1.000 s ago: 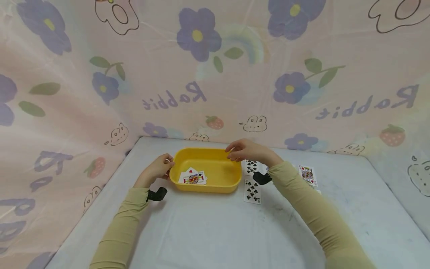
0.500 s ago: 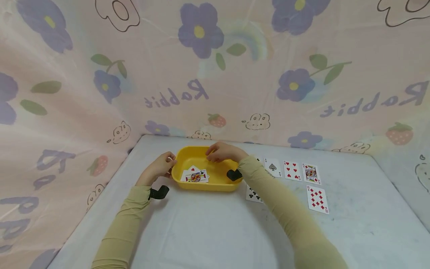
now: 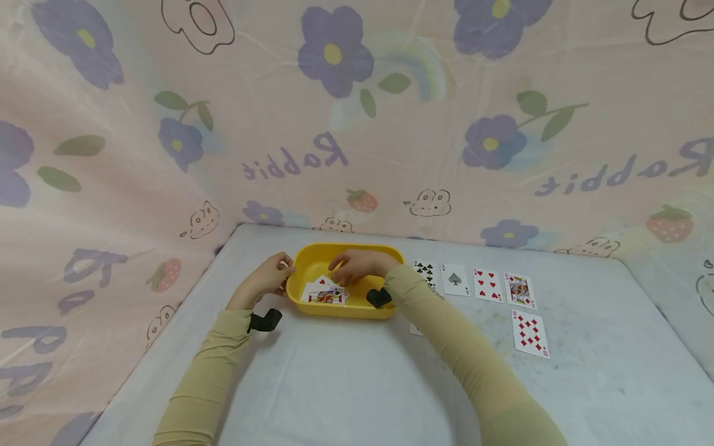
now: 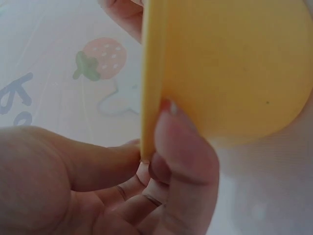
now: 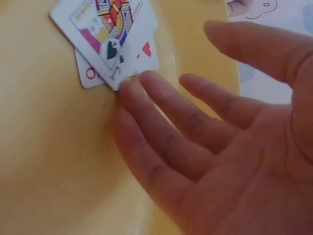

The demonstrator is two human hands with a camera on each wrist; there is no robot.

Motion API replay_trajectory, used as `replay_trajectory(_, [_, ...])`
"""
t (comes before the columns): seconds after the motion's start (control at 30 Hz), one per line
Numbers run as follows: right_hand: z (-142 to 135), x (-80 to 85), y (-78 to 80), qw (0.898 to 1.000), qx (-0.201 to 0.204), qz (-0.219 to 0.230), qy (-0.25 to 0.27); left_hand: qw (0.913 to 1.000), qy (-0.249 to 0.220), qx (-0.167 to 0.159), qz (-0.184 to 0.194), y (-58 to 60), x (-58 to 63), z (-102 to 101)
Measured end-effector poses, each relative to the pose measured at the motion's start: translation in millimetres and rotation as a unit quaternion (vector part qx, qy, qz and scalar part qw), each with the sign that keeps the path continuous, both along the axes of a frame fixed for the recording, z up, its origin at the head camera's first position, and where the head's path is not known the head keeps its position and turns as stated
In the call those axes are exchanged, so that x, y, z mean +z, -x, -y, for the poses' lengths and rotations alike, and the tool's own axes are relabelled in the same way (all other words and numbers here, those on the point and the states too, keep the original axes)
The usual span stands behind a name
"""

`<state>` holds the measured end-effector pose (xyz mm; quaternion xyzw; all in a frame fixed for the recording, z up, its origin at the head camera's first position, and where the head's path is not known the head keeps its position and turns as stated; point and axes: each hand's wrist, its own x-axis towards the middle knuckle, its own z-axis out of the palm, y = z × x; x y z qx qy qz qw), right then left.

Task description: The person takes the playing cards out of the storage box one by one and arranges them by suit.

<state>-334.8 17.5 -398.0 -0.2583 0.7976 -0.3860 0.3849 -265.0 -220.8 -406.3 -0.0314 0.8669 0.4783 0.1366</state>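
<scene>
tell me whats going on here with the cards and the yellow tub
A person's left hand pinches the rim of a yellow tub, while the right hand is inside it beside a small pile of cards. The right hand holds no card; whether it touches the pile is hard to tell. More cards lie face up on the table, right of the tub.

We wear long sleeves of pale khaki cloth: the left sleeve (image 3: pixel 195 384) runs in from about seven o'clock, the right sleeve (image 3: pixel 468 365) from about five, both creased. A bent black piece (image 3: pixel 268 320) juts at three o'clock from the left cuff (image 3: pixel 232 320), a similar black attachment (image 3: pixel 379 298) near nine o'clock from the right cuff (image 3: pixel 405 284). Our left hand (image 3: pixel 266 276) and right hand (image 3: pixel 365 264) are bare.
</scene>
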Motion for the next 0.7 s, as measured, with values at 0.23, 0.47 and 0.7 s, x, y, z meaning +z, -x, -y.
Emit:
replay_trajectory(0.23, [-1.3, 2.2, -3.0, 0.999, -0.011, 0.037, 0.007, 1.0000, 0.001, 0.003, 0.001, -0.2, 0.5, -0.8])
replay_trajectory(0.47, [1.2, 4.1, -6.7, 0.998, -0.015, 0.063, 0.002, 1.0000, -0.002, 0.003, -0.001, -0.9, 1.2, -0.8])
replay_trajectory(0.7, [3.9, 8.8, -13.2, 0.999, 0.008, 0.045, -0.024, 1.0000, -0.003, 0.004, 0.006, -0.7, 2.3, -1.3])
